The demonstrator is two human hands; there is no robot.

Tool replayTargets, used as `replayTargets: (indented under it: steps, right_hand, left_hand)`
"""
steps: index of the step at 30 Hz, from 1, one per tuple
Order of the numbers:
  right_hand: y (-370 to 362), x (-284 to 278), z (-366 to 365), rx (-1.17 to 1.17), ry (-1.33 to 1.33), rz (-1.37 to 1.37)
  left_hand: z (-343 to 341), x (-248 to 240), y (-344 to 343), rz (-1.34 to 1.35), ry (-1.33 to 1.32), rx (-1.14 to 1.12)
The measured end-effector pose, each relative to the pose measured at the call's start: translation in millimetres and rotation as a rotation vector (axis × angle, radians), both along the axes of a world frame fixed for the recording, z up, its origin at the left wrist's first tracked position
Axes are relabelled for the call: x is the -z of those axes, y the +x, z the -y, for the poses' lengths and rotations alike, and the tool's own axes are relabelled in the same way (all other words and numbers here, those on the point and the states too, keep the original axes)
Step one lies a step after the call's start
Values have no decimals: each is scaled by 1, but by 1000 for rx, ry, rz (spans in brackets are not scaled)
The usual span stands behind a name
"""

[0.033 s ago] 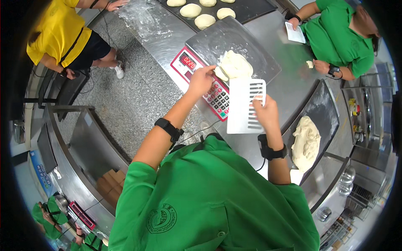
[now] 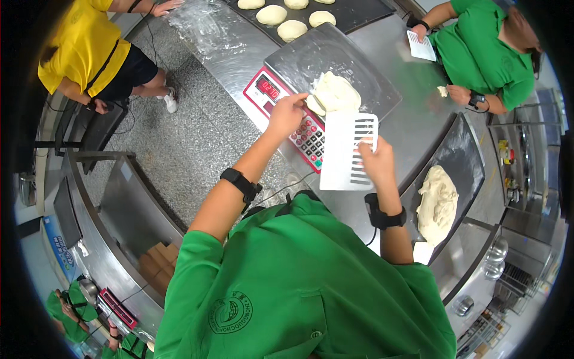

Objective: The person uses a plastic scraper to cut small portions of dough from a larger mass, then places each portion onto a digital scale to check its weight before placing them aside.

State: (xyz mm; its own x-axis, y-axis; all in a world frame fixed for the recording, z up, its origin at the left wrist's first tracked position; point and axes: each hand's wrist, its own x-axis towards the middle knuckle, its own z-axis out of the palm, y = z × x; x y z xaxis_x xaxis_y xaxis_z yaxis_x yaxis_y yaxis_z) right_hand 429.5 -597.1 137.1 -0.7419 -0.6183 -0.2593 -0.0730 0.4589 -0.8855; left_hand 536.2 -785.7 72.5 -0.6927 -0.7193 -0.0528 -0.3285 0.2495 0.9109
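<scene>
A lump of pale dough (image 2: 338, 93) rests on the steel pan of a digital scale (image 2: 267, 90) with a red and white front. My left hand (image 2: 287, 115) is closed at the dough's near left edge, fingers curled on a small flap (image 2: 314, 106) of it; the thumb is largely hidden. In my right hand (image 2: 376, 160) is a white slotted dough scraper (image 2: 341, 155), gripped by its slotted side. The scraper's far edge meets or overlaps the near side of the dough; I cannot tell whether it touches.
A larger dough mass (image 2: 437, 203) lies on a dark tray (image 2: 469, 149) at right. Several dough rounds (image 2: 293, 30) sit on a dark tray at the far side. A co-worker in green (image 2: 484, 48) holds another scraper; a person in yellow (image 2: 89, 48) stands far left.
The scraper and my right hand have shifted slightly left. The scale's red display shows a higher reading. My left hand stays at the dough's edge.
</scene>
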Motion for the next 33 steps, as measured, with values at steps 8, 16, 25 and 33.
replayTargets:
  steps: [8,16,25,33]
  right_hand:
    - [34,16,11,212,-107,227]
    - [59,35,16,370,-241,477]
    - [82,40,33,390,-354,637]
    - [77,32,40,423,-517,729]
  left_hand:
    - [4,7,-2,-25,124,12]
    - [1,-17,-1,-49,2,66]
    - [1,-49,1,101,-483,228]
    - [-17,-104,-2,368,-1110,191]
